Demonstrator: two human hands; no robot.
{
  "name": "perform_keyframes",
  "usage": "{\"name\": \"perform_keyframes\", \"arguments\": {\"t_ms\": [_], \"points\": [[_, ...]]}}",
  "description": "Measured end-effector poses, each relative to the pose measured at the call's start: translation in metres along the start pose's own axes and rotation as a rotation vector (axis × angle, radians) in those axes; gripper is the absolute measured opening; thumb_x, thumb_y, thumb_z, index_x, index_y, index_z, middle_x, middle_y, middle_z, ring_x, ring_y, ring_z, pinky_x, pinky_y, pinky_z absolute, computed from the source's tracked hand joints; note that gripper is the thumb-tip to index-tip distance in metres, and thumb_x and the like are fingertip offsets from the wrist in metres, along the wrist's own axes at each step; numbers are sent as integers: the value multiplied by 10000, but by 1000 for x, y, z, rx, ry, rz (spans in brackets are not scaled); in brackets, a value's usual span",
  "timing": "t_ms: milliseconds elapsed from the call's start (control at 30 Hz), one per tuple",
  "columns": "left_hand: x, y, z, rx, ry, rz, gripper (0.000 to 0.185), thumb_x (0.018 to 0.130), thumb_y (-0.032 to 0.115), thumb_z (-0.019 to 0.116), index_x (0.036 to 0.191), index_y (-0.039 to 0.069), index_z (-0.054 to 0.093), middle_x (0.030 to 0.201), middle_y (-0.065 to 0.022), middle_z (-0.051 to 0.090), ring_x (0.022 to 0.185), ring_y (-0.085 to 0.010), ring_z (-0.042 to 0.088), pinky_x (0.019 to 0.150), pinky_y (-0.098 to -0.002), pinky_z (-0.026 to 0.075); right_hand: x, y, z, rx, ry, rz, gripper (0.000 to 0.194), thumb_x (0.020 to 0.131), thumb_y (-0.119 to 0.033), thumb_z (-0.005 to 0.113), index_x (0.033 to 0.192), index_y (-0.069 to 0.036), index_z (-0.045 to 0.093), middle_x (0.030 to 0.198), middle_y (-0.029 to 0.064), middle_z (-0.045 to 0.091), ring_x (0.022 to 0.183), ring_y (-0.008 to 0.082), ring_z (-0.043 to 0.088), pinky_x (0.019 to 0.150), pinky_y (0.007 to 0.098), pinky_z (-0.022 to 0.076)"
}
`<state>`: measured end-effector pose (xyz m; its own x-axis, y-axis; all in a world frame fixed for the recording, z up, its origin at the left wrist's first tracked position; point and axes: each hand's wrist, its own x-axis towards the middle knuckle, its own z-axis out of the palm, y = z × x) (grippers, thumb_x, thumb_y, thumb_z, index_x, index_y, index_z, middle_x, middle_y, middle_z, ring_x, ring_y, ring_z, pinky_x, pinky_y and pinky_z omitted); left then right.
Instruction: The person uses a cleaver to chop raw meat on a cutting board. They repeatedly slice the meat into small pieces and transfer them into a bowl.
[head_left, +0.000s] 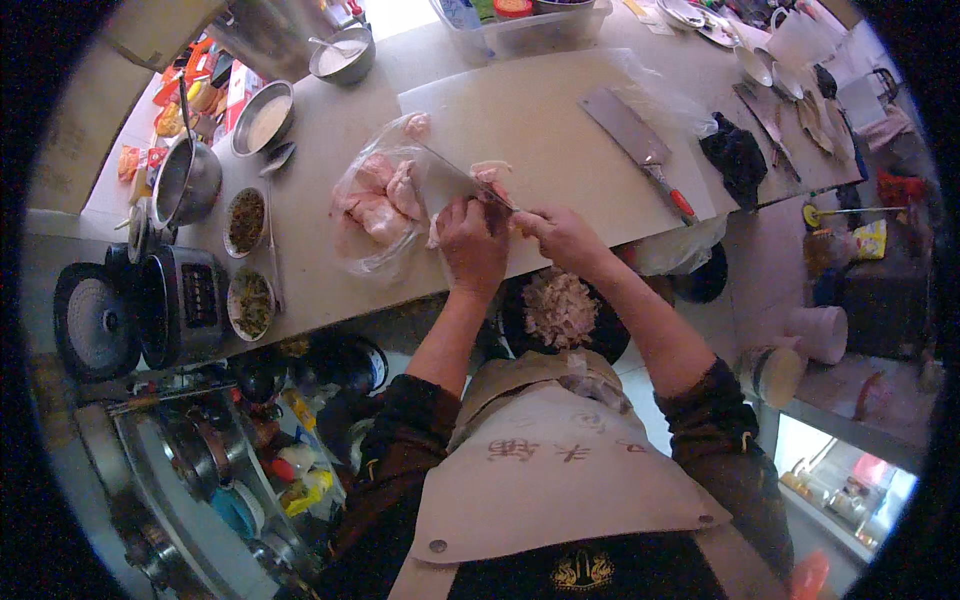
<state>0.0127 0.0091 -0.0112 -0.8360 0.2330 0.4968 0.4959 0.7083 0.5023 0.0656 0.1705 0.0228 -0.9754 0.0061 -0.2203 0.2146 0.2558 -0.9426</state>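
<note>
My right hand (562, 236) grips the handle of a broad-bladed kitchen knife (452, 178), its blade slanting to the upper left over the cutting board (540, 105). Close against the blade, the curled fingers of my left hand (474, 244) hold down a piece of raw meat, mostly hidden beneath them. A pale pink meat piece (491, 174) shows just past the blade. Left of my hands, an open clear plastic bag (352, 244) holds several raw poultry pieces (382, 206). Below the table edge, chopped raw meat (561, 307) fills a dark basin (616, 337).
A cleaver (626, 127) with a red-tipped handle lies on the board's right, near a black cloth or bag (733, 161). Metal bowls (187, 184), two dishes of food (246, 221) and an open rice cooker (184, 300) line the left. A plastic bin (525, 34) stands behind.
</note>
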Motion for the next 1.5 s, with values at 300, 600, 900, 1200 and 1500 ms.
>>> {"name": "perform_keyframes", "arguments": {"t_ms": [300, 600, 900, 1200, 1500], "points": [[9, -4, -16, -14, -153, 8, 161, 866, 234, 715, 892, 81, 671, 978, -130, 641, 962, -337, 614, 849, -476, 471, -109, 9, -18, 353, 284, 307, 347, 1052, -399, 547, 964, -70, 616, 653, -9, 522, 510, 85, 445, 447, 262, 350], [10, -9, -14, 101, -152, 69, 198, 890, 264, 687, 968, 82, 682, 946, -136, 630, 939, -336, 613, 816, -478, 477, -147, -48, 36, 517, 275, 375, 307, 1066, -329, 544, 893, -79, 588, 672, -36, 497, 533, 63, 463, 460, 258, 345], [18, -5, -10, 146, -224, -29, 141, 887, 252, 686, 924, 116, 687, 903, -107, 624, 915, -344, 618, 779, -490, 486, -161, -55, 88, 487, 250, 410, 267, 1068, -327, 536, 925, -105, 498, 595, 15, 496, 416, 90, 411, 394, 260, 327], [18, -10, -5, 113, -236, 69, 145, 891, 257, 680, 901, 112, 682, 951, -108, 662, 922, -334, 624, 781, -471, 508, -39, -38, 58, 514, 265, 301, 297, 1050, -364, 536, 917, -98, 535, 635, 14, 504, 425, 101, 436, 374, 262, 326], [16, -3, -4, 152, -186, -66, 191, 922, 297, 668, 950, 111, 704, 965, -112, 665, 941, -336, 632, 805, -460, 518, -147, 13, 44, 312, 226, 213, 267, 1037, -302, 579, 901, -72, 590, 757, 14, 545, 571, 106, 506, 482, 283, 398]]}}
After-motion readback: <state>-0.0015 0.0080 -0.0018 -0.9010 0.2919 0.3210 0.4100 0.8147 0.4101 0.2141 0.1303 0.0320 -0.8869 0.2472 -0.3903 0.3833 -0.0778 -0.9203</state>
